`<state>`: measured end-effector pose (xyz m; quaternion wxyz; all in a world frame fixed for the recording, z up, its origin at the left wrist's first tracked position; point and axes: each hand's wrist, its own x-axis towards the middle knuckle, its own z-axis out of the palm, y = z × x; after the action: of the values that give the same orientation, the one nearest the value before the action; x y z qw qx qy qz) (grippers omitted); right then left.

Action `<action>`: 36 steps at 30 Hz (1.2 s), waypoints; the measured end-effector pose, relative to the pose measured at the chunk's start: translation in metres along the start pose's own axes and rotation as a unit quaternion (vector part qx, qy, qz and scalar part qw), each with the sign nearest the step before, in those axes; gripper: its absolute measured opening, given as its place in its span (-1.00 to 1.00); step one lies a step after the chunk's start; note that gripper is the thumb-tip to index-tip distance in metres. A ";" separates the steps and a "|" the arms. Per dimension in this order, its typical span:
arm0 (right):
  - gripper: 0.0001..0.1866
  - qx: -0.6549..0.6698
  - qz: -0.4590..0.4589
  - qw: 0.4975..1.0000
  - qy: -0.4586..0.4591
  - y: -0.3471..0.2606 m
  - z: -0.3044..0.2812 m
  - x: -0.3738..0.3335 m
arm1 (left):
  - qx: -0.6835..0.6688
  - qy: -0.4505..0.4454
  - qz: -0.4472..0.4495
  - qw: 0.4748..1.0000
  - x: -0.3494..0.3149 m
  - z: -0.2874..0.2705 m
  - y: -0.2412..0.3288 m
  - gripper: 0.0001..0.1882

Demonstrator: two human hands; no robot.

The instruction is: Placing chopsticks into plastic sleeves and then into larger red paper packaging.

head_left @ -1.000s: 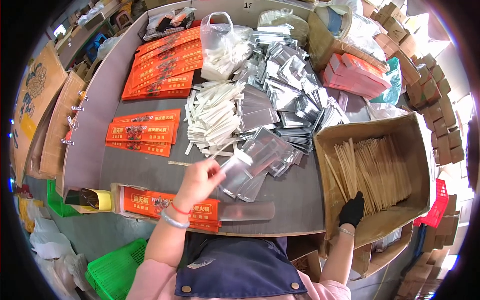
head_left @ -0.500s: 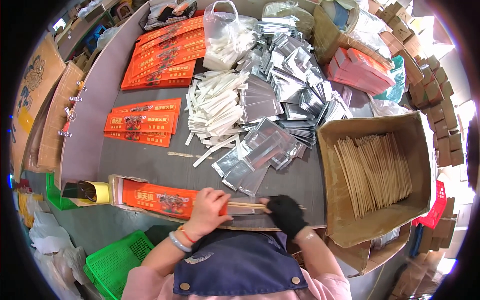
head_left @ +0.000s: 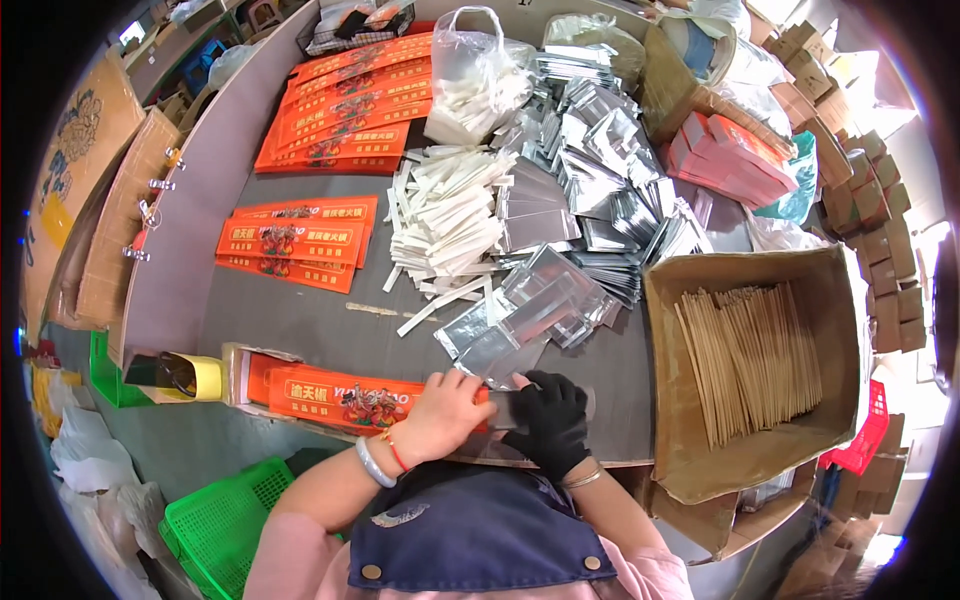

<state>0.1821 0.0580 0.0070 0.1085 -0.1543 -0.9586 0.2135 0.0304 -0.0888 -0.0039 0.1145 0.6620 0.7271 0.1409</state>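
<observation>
The left hand [head_left: 452, 412], bare, lies with bent fingers over the right end of a printed orange-red paper sleeve [head_left: 330, 392]; whether it pinches the sleeve or only presses on it, I cannot tell. The right hand [head_left: 552, 425], in a black glove with bare fingertips, is curled just beyond that same end; its grip is hidden. A clear plastic strip [head_left: 503, 408] shows between the hands, at the sleeve's right end

The sleeve lies along the near edge of the grey table [head_left: 310, 325]. At its left end stand a cardboard holder [head_left: 236, 372] and a yellow ring [head_left: 207, 380]. Beyond the sleeve are clear packets [head_left: 545, 300], a heap of white strips [head_left: 445, 220] and spare orange-red sleeves [head_left: 295, 240]. Well to its right, a cardboard box [head_left: 700, 475] holds wooden chopsticks [head_left: 750, 360]
</observation>
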 end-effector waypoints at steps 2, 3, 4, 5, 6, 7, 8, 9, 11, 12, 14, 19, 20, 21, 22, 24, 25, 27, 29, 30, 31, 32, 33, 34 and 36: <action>-0.22 -0.029 -0.025 0.999 -0.037 0.015 -0.007 -0.006 | -0.011 -0.049 0.018 0.999 0.009 -0.032 0.003 -0.69; -0.24 -0.012 -0.006 1.000 -0.016 0.023 -0.011 -0.010 | -0.002 -0.074 0.022 0.997 0.015 -0.053 0.000 -0.72; -0.26 0.009 0.009 1.000 0.004 0.028 -0.016 -0.014 | 0.011 -0.100 0.020 0.995 0.018 -0.071 -0.008 -0.75; -0.28 -0.046 0.058 0.997 0.006 0.031 -0.028 -0.016 | -0.010 -0.085 0.007 0.996 0.021 -0.084 -0.030 -0.80; -0.28 -0.048 0.063 0.997 0.007 0.036 -0.034 -0.020 | -0.030 -0.071 -0.002 0.997 0.021 -0.096 -0.054 -0.85; -0.29 -0.029 0.096 0.995 0.028 0.042 -0.037 -0.023 | 0.035 0.036 -0.023 0.998 0.019 -0.103 -0.072 -0.82; -0.30 -0.009 0.127 0.991 0.049 0.043 -0.038 -0.021 | 0.100 0.143 -0.046 0.984 0.012 -0.109 -0.085 -0.80; -0.32 -0.012 0.111 0.993 0.035 0.041 -0.039 -0.021 | 0.203 0.179 -0.124 0.955 -0.003 -0.095 -0.092 -0.68; -0.33 -0.028 0.085 0.996 0.027 0.035 -0.036 -0.022 | 0.098 0.179 -0.178 0.962 -0.021 -0.047 -0.063 -0.51; -0.34 -0.040 0.058 0.997 0.016 0.029 -0.036 -0.024 | -0.008 0.174 -0.235 0.956 -0.031 -0.025 -0.042 -0.34; -0.33 -0.052 0.064 0.997 -0.004 0.020 -0.035 -0.024 | -0.032 0.120 -0.320 0.939 -0.039 0.007 -0.009 -0.02; -0.33 -0.087 0.036 0.994 -0.051 0.015 -0.042 -0.019 | -0.128 0.168 -0.311 0.927 -0.045 0.028 -0.017 0.06; -0.33 -0.088 0.034 0.994 -0.051 0.015 -0.040 -0.019 | -0.138 0.160 -0.315 0.925 -0.045 0.028 -0.018 0.07; -0.34 -0.079 0.025 0.994 -0.068 0.015 -0.037 -0.018 | -0.148 0.152 -0.320 0.924 -0.045 0.028 -0.019 0.08; -0.34 -0.071 0.017 0.994 -0.085 0.014 -0.034 -0.019 | -0.148 0.152 -0.320 0.923 -0.045 0.027 -0.019 0.08; -0.32 -0.053 0.006 0.993 -0.104 0.006 -0.015 -0.013 | -0.150 0.143 -0.330 0.921 -0.041 0.024 -0.017 0.06; -0.30 -0.033 -0.006 0.992 -0.125 -0.002 0.000 -0.011 | -0.149 0.141 -0.330 0.922 -0.043 0.025 -0.016 0.06; -0.28 -0.012 -0.048 0.996 -0.068 -0.018 0.037 -0.002 | -0.137 0.127 -0.307 0.933 -0.042 0.027 -0.020 -0.01; -0.28 0.018 -0.069 0.997 -0.023 -0.018 0.041 0.007 | -0.149 0.148 -0.272 0.939 -0.032 0.021 -0.031 -0.07; -0.29 0.039 -0.073 0.996 0.014 -0.009 0.031 0.008 | -0.166 0.166 -0.239 0.942 -0.022 0.017 -0.038 -0.13; -0.29 0.061 -0.083 0.994 0.046 0.003 0.018 0.007 | -0.132 0.262 -0.201 0.935 -0.005 0.017 -0.046 -0.33; -0.29 0.008 -0.050 0.996 0.071 0.026 0.008 0.001 | -0.134 0.264 -0.200 0.934 0.018 0.013 -0.053 -0.33; -0.39 0.045 0.002 0.994 0.102 0.046 -0.012 -0.005 | -0.093 0.271 -0.216 0.934 0.039 0.008 -0.061 -0.47; -0.48 -0.040 0.068 0.991 0.112 0.070 -0.028 -0.015 | -0.049 0.277 -0.232 0.931 0.051 0.004 -0.067 -0.60; -0.55 -0.131 0.195 0.956 0.176 0.140 -0.045 -0.053 | -0.018 0.281 -0.231 0.931 0.064 0.012 -0.085 -0.71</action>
<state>0.2782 0.1776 -0.0225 0.2102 -0.3865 -0.8951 0.0725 -0.0505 -0.0319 -0.0443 -0.0538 0.4073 0.8596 0.3039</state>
